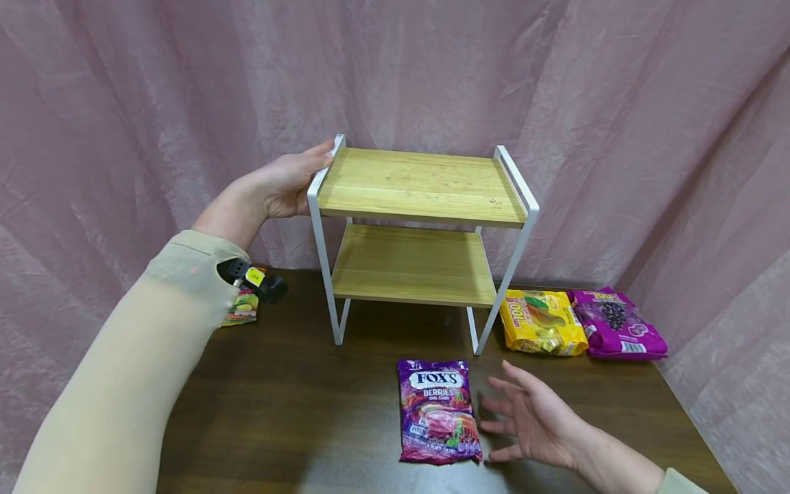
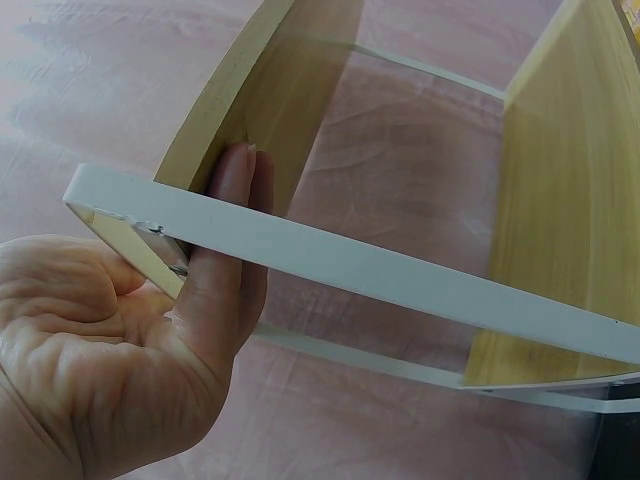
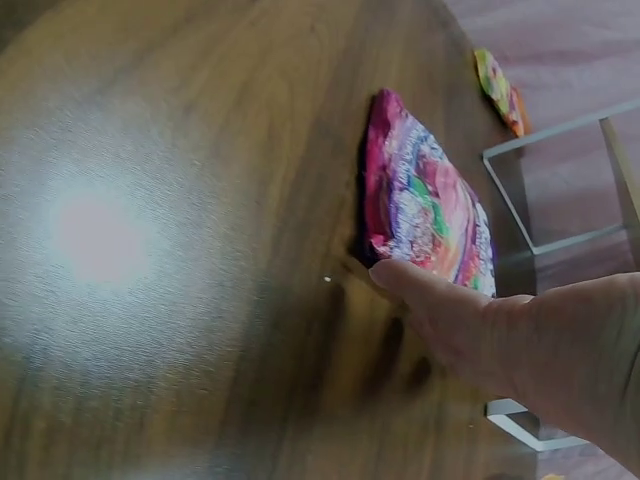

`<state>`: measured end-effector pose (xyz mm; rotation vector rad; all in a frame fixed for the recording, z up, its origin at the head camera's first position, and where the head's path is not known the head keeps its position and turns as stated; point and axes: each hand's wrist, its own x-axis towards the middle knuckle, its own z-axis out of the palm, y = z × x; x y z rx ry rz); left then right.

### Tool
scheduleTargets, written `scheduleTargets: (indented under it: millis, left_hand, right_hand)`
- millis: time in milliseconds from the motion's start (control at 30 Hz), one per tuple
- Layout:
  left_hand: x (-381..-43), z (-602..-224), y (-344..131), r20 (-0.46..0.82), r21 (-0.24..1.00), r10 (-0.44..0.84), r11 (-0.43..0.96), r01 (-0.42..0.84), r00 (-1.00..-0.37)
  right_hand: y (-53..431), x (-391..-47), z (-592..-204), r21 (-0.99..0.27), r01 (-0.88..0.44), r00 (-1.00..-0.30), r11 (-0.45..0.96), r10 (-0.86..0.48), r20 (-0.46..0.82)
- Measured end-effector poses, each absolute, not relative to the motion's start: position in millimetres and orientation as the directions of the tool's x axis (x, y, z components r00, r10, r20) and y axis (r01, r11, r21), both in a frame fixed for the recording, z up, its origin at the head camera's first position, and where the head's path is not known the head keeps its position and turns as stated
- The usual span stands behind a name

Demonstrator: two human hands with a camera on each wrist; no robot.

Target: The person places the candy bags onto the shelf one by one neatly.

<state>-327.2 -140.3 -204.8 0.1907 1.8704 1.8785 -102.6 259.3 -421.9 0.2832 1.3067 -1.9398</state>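
the fox's berries oval candy bag point(image 1: 437, 412) lies face up on the dark wooden tabletop point(image 1: 296, 398), in front of the rack. my right hand point(image 1: 540, 418) is just beside it, fingers spread wide and gripping nothing; i can't tell whether my thumb touches its corner. my left hand point(image 1: 286, 180) holds the upper left side of the two-tier rack point(image 1: 420, 182), fingers hooked under the top board.

i judge this to be early on: the rack stands upright with my hold on it, but taking up the berries bag is not yet done.

by count: one rack, two boards, four bags, all four on the tabletop. besides the berries one, a yellow mango bag point(image 1: 543, 322) and a purple fruit bag point(image 1: 617, 322) sit side by side at the right, and one colourful bag point(image 1: 243, 309) is partly hidden behind my left sleeve point(image 1: 154, 343).
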Motion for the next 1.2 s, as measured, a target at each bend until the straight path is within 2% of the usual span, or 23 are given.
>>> scheduleTargets:
  millis: [300, 900, 1200]
  left_hand:
    - [-327.3, -205.3, -140.9, -0.229, 0.972, 0.430, 0.052, -0.229, -0.873]
    - [-327.4, -206.0, -139.5, -0.232, 0.971, 0.424, 0.046, -0.234, -0.876]
    - [-327.7, -206.9, -138.5, -0.236, 0.970, 0.424, 0.051, -0.237, -0.874]
  right_hand:
    - [257.6, -99.3, -428.0, -0.656, 0.732, -0.656, -0.183, -0.449, -0.606]
    - [260.7, -99.5, -435.2, -0.656, 0.728, -0.666, -0.199, -0.430, -0.609]
    - [263.5, -101.0, -440.5, -0.664, 0.730, -0.657, -0.159, -0.429, -0.620]
